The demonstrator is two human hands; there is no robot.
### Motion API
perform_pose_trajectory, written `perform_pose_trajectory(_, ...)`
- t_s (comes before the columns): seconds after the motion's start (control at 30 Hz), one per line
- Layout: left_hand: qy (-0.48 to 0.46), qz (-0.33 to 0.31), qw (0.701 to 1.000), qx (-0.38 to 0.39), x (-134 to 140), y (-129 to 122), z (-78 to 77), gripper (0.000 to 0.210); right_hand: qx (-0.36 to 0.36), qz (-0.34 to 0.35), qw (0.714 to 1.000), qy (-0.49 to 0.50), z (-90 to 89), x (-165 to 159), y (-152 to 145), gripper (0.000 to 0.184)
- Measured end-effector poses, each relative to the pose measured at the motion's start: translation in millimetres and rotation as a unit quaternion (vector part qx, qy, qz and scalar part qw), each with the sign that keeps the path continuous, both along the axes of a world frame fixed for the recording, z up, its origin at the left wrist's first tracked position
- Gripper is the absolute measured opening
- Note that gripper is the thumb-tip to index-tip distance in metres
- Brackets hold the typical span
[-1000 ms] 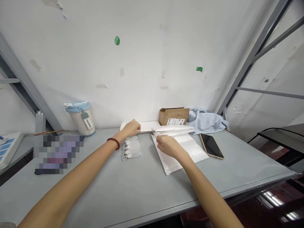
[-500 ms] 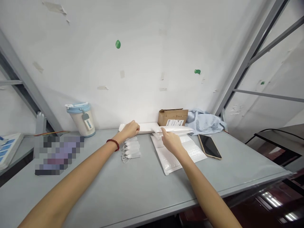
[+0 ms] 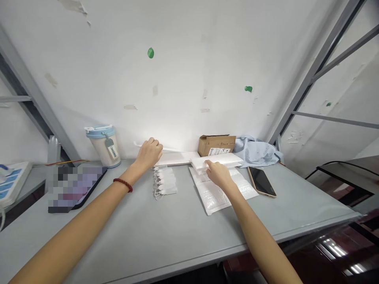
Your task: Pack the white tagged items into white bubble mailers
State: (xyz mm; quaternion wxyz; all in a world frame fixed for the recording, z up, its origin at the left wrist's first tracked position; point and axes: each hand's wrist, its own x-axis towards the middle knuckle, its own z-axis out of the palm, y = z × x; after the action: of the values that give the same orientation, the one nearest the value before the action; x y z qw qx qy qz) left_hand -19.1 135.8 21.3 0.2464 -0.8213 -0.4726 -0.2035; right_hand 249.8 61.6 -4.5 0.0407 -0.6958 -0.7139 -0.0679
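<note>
My left hand [image 3: 150, 152], a dark red bead bracelet on its wrist, is closed with the fingers pinching a thin white sheet [image 3: 173, 149] by its near side. That sheet is lifted at an angle above a flat white stack [image 3: 177, 158] against the wall. My right hand [image 3: 219, 175] rests, fingers bent, on a folded white bubble mailer [image 3: 227, 159]; its thumb is partly hidden. Under it lies another flat white bubble mailer [image 3: 217, 199]. Between the hands, several small white tags with looped strings [image 3: 166, 182] lie in a row on the grey table [image 3: 154, 232].
A brown cardboard box [image 3: 216, 145] stands at the wall beside a crumpled light-blue cloth [image 3: 257, 152]. A phone [image 3: 262, 181] lies on the right. A cup with a blue lid [image 3: 104, 146] and a blurred-out phone-like item [image 3: 75, 187] are on the left.
My left hand has moved left and up, raising the thin white sheet from the stack. My right hand stays on the folded mailer, slightly further right. The view has shifted a little.
</note>
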Motion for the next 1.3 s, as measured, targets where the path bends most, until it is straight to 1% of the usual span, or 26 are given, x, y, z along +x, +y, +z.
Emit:
perform_pose_trajectory(0.07, -0.036, 0.012, 0.999, 0.030, -6, -12, -3.1, 0.024, 0.003, 0.001, 1.000, 0.001, 0.1, 0, 0, 0.042)
perform_pose_trajectory(0.17, -0.091, 0.020, 0.993, 0.067, -8, -34, -14.0, 0.020, 0.010, 0.005, 1.000, 0.002, 0.2, -4, -1, 0.042)
perform_pose_trajectory(0.23, -0.130, 0.003, 0.987, 0.099, -6, -50, -23.7, 0.018, 0.041, 0.016, 0.999, 0.022, -0.4, -10, -3, 0.042)
perform_pose_trajectory(0.27, -0.147, -0.012, 0.983, 0.112, -3, -58, -28.5, 0.017, 0.073, 0.033, 0.996, 0.041, -1.1, -14, -6, 0.042)
perform_pose_trajectory(0.33, -0.160, -0.055, 0.978, 0.125, 2, -71, -36.7, 0.016, 0.169, 0.095, 0.977, 0.088, -3.3, -24, -11, 0.043)
perform_pose_trajectory(0.4, -0.150, -0.100, 0.975, 0.133, 9, -83, -42.0, 0.017, 0.268, 0.179, 0.940, 0.109, -6.4, -35, -19, 0.041)
perform_pose_trajectory(0.47, -0.129, -0.132, 0.970, 0.155, 15, -92, -44.3, 0.018, 0.326, 0.246, 0.908, 0.091, -9.8, -44, -25, 0.039)
perform_pose_trajectory(0.53, -0.104, -0.156, 0.965, 0.184, 22, -98, -45.0, 0.018, 0.347, 0.281, 0.893, 0.052, -13.0, -48, -27, 0.036)
perform_pose_trajectory(0.63, -0.078, -0.195, 0.956, 0.206, 30, -104, -47.0, 0.018, 0.332, 0.293, 0.897, -0.001, -17.1, -49, -25, 0.033)
perform_pose_trajectory(0.77, -0.086, -0.233, 0.949, 0.197, 36, -106, -52.8, 0.022, 0.267, 0.262, 0.927, -0.019, -18.9, -46, -20, 0.031)
perform_pose_trajectory(0.87, -0.086, -0.228, 0.953, 0.181, 37, -106, -53.6, 0.021, 0.218, 0.229, 0.949, -0.005, -17.4, -45, -19, 0.031)
perform_pose_trajectory(1.0, -0.107, -0.185, 0.965, 0.150, 32, -103, -47.5, 0.017, 0.184, 0.196, 0.963, 0.007, -14.0, -43, -19, 0.033)
perform_pose_trajectory(1.13, -0.179, -0.109, 0.972, 0.109, 20, -97, -43.2, 0.020, 0.193, 0.164, 0.967, 0.009, -12.1, -39, -18, 0.038)
perform_pose_trajectory(1.23, -0.263, -0.064, 0.960, 0.069, 10, -91, -42.9, 0.024, 0.213, 0.153, 0.965, 0.007, -13.2, -38, -16, 0.040)
perform_pose_trajectory(1.3, -0.329, -0.036, 0.943, 0.027, 6, -87, -42.3, 0.025, 0.234, 0.157, 0.960, 0.004, -15.1, -37, -16, 0.041)
